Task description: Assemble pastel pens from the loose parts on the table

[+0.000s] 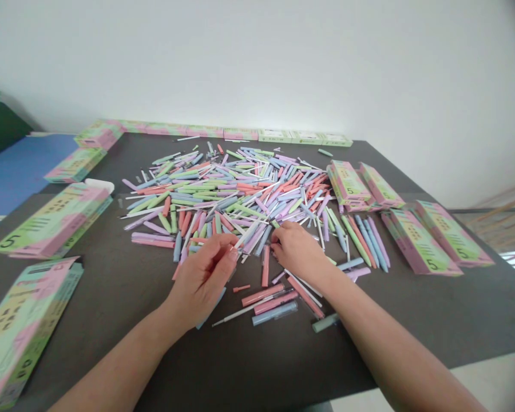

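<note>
My left hand (203, 280) is closed in a pinch on a slim white pen refill (244, 236), which points up and away over the pile. Below this hand part of a blue pen barrel (212, 309) shows; I cannot tell whether it is held or lies on the table. My right hand (298, 249) reaches into the near edge of the pile of pen parts (223, 189), its fingers bent together and what they grip hidden. Between the hands lies a red barrel (265, 266). Closer to me are a white refill (240, 313), pink barrels (276, 302) and a blue cap (274, 313).
Printed pen boxes stand on the left (55, 220), along the back edge (240, 134) and on the right (424, 240). Several sorted pens (364, 240) lie side by side near the right boxes. The dark table (476, 320) meets a white wall behind.
</note>
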### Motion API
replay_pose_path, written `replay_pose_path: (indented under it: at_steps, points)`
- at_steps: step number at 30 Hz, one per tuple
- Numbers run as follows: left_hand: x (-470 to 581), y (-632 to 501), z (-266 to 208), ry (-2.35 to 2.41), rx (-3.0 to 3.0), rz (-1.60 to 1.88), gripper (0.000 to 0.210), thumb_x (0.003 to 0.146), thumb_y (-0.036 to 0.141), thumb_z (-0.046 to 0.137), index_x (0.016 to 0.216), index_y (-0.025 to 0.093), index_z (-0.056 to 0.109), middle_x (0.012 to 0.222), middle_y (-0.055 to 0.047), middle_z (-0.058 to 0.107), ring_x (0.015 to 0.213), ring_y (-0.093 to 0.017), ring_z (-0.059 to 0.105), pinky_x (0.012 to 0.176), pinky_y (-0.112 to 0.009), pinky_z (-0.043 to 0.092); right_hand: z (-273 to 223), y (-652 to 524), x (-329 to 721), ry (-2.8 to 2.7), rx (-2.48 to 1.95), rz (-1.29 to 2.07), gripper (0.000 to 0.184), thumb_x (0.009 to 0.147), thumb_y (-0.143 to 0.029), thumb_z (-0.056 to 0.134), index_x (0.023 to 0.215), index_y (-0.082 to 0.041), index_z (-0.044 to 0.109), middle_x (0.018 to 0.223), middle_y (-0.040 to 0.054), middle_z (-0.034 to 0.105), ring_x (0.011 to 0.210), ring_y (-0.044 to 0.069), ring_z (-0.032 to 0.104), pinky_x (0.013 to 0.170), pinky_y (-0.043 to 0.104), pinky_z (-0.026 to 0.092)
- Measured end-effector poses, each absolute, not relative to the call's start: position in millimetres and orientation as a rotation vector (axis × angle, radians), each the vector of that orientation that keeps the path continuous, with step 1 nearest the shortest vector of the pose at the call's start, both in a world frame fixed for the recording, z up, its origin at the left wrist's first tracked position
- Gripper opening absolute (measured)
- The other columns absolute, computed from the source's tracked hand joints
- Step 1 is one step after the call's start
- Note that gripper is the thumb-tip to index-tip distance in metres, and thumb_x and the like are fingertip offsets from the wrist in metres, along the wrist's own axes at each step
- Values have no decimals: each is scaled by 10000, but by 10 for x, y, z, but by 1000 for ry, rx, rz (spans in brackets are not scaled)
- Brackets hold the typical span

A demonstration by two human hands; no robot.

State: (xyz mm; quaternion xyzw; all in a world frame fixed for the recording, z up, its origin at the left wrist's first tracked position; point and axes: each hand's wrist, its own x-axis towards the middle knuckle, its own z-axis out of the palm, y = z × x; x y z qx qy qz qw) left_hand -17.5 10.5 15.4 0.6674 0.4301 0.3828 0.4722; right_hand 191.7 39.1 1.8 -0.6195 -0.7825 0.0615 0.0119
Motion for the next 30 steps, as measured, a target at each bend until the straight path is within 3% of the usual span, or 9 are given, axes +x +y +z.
replay_pose_path:
  at_steps: [13, 21, 25, 30]
  points:
    - [-181, 117, 126, 1029, 1702, 932, 208, 982, 335, 419, 1071, 196, 545, 637, 67, 391, 514, -79, 351, 482, -232, 276, 24, 456, 1916, -2410, -1931, 279, 154, 797, -138, 584, 902, -86, 685, 907, 185, 717, 883, 296, 667, 740, 333, 447]
    - [-168, 112, 150, 1064, 1739, 903, 219, 972, 330, 426, 1064, 179, 556, 671, 56, 413, 531, -81, 374, 504, -231, 301, 70, 477, 2134, -2066, -1777, 506, 139, 855, -204, 542, 878, -167, 674, 784, 29, 710, 701, 155, 635, 657, 256, 453]
    - [-161, 96, 168, 1103, 1733, 865, 242, 965, 346, 433, 1056, 167, 568, 658, 53, 418, 533, -87, 372, 498, -230, 297, 37, 492, 2249, -1611, -1494, 789, 115, 797, -248, 597, 826, -155, 657, 722, 16, 680, 632, 142, 609, 619, 264, 468]
    - [-159, 98, 169, 1100, 1723, 848, 240, 965, 351, 427, 1028, 169, 570, 627, 60, 402, 518, -89, 353, 484, -230, 278, -77, 505, 2291, -1492, -1475, 757, 107, 760, -238, 626, 821, -157, 660, 705, 14, 681, 647, 150, 622, 648, 286, 482]
